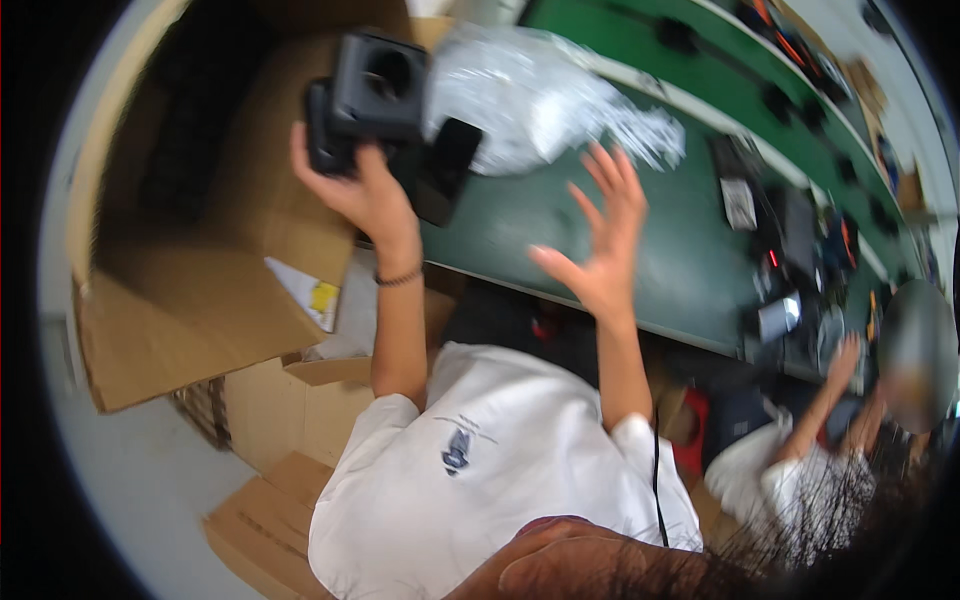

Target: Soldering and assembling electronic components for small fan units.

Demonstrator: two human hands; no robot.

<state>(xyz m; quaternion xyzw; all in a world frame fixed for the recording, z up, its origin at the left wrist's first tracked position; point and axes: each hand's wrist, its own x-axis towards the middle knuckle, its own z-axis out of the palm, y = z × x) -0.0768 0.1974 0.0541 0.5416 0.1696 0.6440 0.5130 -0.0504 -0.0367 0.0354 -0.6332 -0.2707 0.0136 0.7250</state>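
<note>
My left hand (375, 200) grips a black boxy plastic housing (348, 100) with a round opening in its face. A second black piece (322, 135) sits against it in the same grasp; whether the two are joined I cannot tell. My right hand (607, 250) is raised over the green table (500, 230), fingers spread and holding nothing. Beside the left hand a flat black part (450, 160) is at the table's edge, next to a crumpled clear plastic bag (530, 100).
A large open cardboard box (190, 310) with dark contents stands at my left. Further cartons (270, 515) are below it. Dark devices (790, 235) and cables crowd the table's right part. Another person (790, 460) sits at the right, arms reaching toward the table.
</note>
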